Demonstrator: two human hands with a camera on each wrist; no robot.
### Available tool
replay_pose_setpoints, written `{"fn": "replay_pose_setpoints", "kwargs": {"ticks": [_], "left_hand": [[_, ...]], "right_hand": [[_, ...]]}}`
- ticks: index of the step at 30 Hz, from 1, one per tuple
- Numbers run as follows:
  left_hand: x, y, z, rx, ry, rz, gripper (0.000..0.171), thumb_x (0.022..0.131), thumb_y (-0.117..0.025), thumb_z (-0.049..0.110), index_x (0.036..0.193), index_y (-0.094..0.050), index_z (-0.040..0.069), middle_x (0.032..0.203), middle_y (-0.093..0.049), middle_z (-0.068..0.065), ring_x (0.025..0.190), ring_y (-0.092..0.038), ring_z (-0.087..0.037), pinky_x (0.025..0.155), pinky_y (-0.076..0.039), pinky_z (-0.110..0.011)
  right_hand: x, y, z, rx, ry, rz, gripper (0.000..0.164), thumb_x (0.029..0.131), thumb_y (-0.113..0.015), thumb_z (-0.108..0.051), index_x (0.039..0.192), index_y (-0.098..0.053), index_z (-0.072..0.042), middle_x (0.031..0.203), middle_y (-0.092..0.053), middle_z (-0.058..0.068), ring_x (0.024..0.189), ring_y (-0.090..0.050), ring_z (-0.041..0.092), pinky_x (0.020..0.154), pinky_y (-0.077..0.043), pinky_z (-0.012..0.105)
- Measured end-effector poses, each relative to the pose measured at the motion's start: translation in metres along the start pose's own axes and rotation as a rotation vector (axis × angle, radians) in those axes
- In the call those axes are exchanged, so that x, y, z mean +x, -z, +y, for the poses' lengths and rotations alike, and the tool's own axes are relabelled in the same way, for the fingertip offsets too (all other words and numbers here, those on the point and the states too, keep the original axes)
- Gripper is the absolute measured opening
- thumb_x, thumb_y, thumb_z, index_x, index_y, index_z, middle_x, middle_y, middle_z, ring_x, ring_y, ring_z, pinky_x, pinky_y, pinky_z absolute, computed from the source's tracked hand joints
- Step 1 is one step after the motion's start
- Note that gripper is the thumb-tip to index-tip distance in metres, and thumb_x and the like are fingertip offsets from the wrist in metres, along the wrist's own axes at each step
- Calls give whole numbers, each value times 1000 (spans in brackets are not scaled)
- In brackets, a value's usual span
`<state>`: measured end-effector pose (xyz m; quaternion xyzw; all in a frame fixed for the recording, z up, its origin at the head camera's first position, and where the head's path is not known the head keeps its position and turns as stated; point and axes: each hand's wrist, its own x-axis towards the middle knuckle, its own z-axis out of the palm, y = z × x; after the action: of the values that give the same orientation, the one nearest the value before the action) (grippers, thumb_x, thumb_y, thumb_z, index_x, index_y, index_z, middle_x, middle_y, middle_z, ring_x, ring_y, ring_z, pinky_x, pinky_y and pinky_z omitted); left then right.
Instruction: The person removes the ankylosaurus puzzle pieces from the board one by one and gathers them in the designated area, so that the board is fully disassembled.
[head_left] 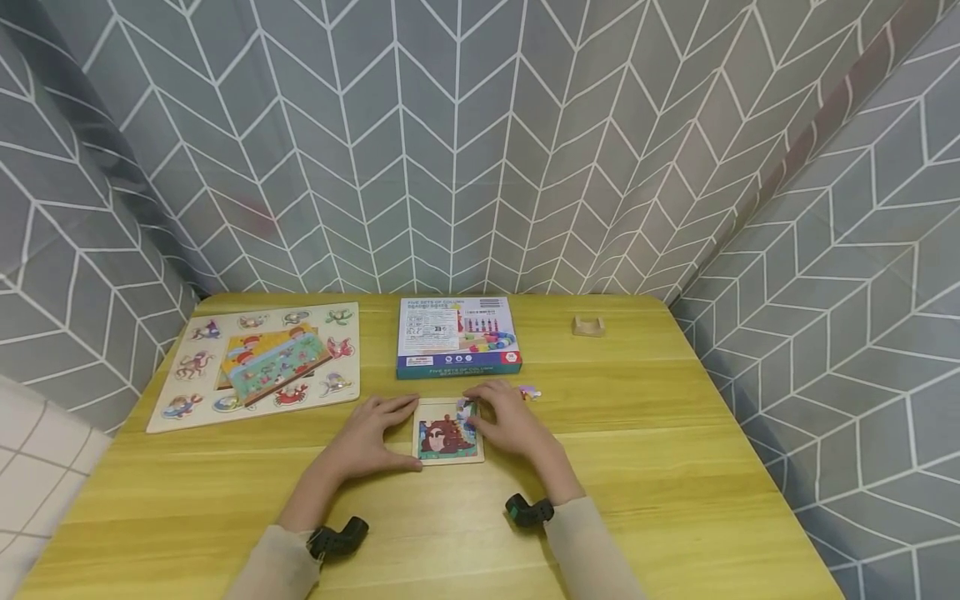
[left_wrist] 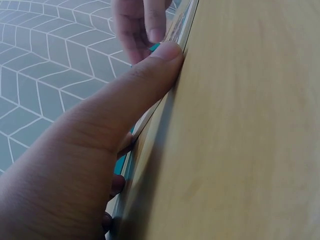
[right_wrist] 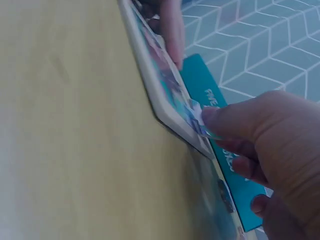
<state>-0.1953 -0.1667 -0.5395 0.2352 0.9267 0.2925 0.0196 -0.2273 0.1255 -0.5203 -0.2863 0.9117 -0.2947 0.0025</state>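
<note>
A small square jigsaw puzzle (head_left: 447,437) in a pale wooden tray (head_left: 431,412) lies on the table, showing a long-haired figure. My left hand (head_left: 372,435) rests at the tray's left side, fingers spread and extended. Its thumb (left_wrist: 167,52) touches the lower corner; the index finger reaches the upper one. My right hand (head_left: 512,419) pinches a puzzle piece (right_wrist: 196,111) between thumb and fingers, over the tray's right part. From the right wrist, the piece shows tilted at the tray's edge. Another colourful piece (head_left: 529,392) lies just beyond the right hand.
A boxed toy set (head_left: 457,337) stands behind the tray. To the left lies a wooden sea-animal board (head_left: 172,379) with two picture panels (head_left: 277,362) on top. Near the back right edge sits a small notched wooden block (head_left: 588,326). Patterned curtain (head_left: 480,150) hangs around the table.
</note>
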Motion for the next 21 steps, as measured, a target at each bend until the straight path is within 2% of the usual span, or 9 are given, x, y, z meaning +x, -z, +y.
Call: {"fn": "replay_pose_setpoints", "kwargs": {"ticks": [6,21], "left_hand": [[-1,-1,-1,-3,-4,2,109,73,-87,72,160,-51,17,165,-48,-1,125,-47,-27,104,-40,-56],[-2,0,1,2,-8,12,108,72,-87,71,159,-52,17,164,-49,-1,119,-47,-23,100,-42,-52]], "right_hand": [[1,3,3,10,-15,-48,32,101,-71,-14,133,-72,-10,136,-67,9,133,-54,30,116,-41,51],[1,3,3,25,-2,-41,30,104,-66,-9,134,-71,-8,135,-65,11,131,-55,30,113,-45,49]]}}
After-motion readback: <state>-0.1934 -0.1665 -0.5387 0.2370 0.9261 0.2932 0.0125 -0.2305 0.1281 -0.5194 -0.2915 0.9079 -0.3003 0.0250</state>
